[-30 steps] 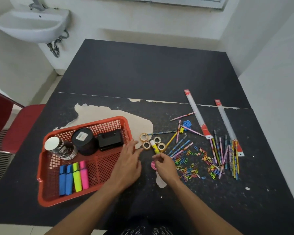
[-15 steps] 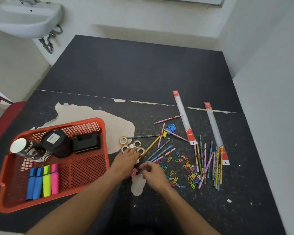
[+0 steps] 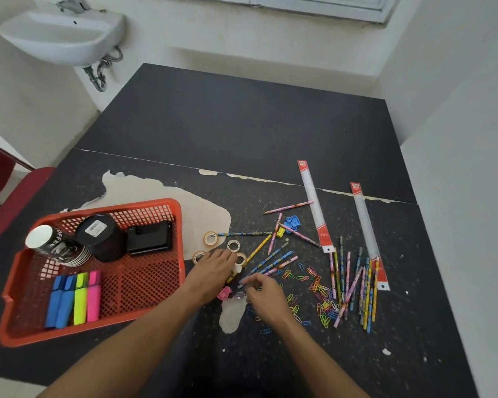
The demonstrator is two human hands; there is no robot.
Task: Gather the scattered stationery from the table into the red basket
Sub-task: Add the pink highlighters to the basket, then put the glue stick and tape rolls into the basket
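Note:
The red basket (image 3: 121, 207) sits at the left of the table and holds highlighters (image 3: 75, 300), stacked coffee cups (image 3: 52, 245), a black tin (image 3: 101, 237) and a black box (image 3: 148, 235). My left hand (image 3: 213, 274) lies with fairly straight fingers over the tape rolls (image 3: 233, 245) and a glue stick (image 3: 237, 268). My right hand (image 3: 266, 294) has curled fingers at the near end of the loose pencils (image 3: 273, 261); what it pinches is hidden. A pink eraser (image 3: 224, 293) lies between my hands. Paper clips (image 3: 322, 297) are scattered to the right.
Two long rulers (image 3: 315, 205) (image 3: 367, 234) and a row of pencils (image 3: 354, 285) lie at the right, near the wall. Blue (image 3: 292, 221) and yellow (image 3: 281, 232) sharpeners sit among pencils. A sink (image 3: 64, 35) hangs at the back left, and a red chair (image 3: 18, 191) stands left of the table.
My left hand moved right from the basket's edge onto the tape rolls and glue stick. My right hand came off the pink eraser and reached to the pencil ends.

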